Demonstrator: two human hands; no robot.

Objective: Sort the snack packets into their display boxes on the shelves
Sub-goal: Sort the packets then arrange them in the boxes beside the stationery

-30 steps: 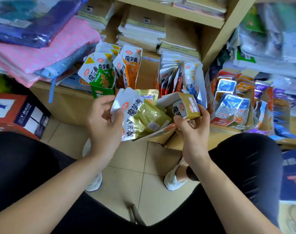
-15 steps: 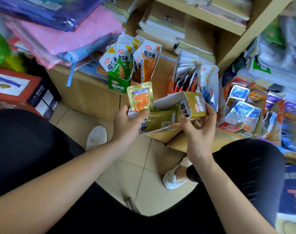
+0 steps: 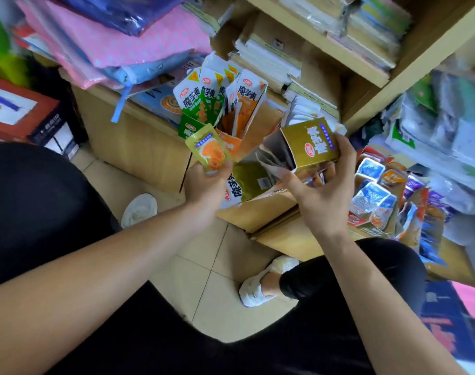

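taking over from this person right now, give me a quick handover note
Left hand pinches one gold packet, upright, near the box's open end, not in it.
Right hand grips the gold display box, tilted, open end towards the left hand.
Done: green display box and orange display box stand on the shelf holding packets; blue packets lie at right.
Left: probably slip the gold packet in, add more from the gold bag below the hands, then shelve the box.
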